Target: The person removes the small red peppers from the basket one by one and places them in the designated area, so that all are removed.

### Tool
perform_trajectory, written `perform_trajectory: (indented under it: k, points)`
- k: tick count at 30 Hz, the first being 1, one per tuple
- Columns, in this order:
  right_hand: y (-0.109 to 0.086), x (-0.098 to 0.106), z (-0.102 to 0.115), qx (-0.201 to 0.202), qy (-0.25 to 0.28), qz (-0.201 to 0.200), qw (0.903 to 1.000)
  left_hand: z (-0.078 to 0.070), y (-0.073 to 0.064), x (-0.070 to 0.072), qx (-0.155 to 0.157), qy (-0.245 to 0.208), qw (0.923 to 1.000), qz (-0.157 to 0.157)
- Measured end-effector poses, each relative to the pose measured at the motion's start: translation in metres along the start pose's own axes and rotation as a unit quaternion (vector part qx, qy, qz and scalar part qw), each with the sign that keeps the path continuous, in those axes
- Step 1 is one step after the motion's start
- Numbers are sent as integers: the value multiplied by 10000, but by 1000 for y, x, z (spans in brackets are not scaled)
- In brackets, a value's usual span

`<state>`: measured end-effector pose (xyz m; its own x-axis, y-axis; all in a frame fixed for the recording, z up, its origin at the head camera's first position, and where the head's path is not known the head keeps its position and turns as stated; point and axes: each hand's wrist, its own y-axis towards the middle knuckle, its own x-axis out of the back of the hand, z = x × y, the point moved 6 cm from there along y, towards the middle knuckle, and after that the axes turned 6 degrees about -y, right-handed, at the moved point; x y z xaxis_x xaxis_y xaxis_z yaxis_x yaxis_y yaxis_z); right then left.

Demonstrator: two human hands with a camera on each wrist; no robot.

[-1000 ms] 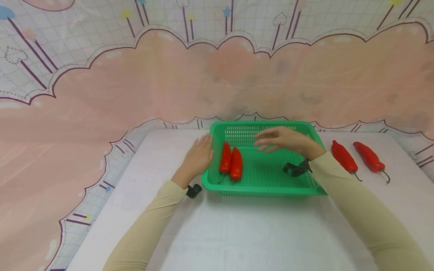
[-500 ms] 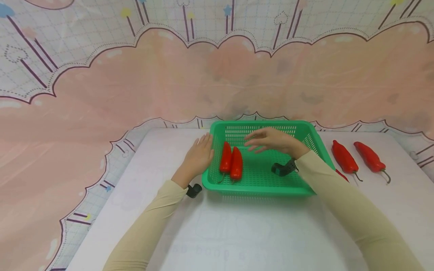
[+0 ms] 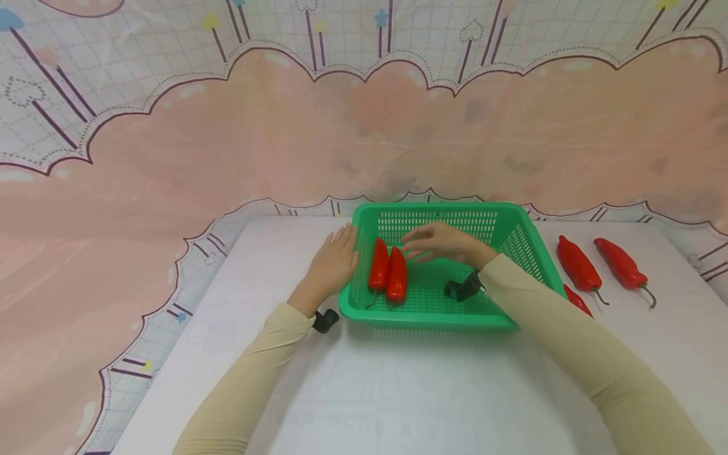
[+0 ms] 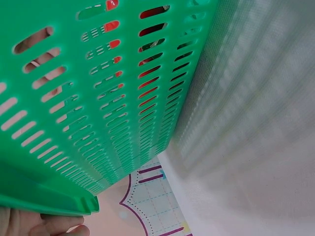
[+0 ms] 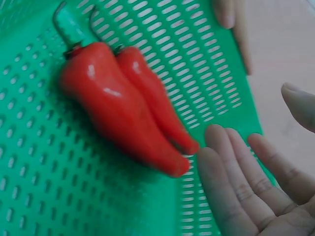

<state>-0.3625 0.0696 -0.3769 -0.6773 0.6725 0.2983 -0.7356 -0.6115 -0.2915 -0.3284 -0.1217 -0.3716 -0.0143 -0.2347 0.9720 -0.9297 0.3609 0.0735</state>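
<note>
Two red chili peppers lie side by side along the left of a green plastic basket, the left one [image 3: 378,265] against the other pepper [image 3: 396,278]. My right hand [image 3: 446,243] is over the basket just right of them, fingers extended and holding nothing. In the right wrist view, its fingertips are close to the pepper tips. My left hand [image 3: 331,268] rests at the left rim of the basket [image 3: 432,321], fingers mostly straight. Its fingers [image 4: 54,223] show at the rim in the left wrist view.
On the white table [image 3: 398,392], right of the basket, lie a red chili pepper [image 3: 579,262] and another pepper [image 3: 622,264]. A third pepper [image 3: 577,299] is partly hidden by my right sleeve. Behind hangs a patterned pink cloth [image 3: 364,139].
My right hand has moved left and slightly down over the basket, toward the two peppers. A pepper beyond the right sleeve has come partly into view. My left hand has stayed in place.
</note>
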Motion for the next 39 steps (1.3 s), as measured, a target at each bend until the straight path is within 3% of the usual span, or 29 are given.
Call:
perform_trajectory:
  k: [21, 39]
  points:
    - [13, -6, -28, -184, 89, -883, 9959, -2, 0, 2, -39, 15, 10000, 28]
    - [22, -17, -41, -682, -2, -842, 9941, -4, 0, 4, -36, 77, 10000, -8]
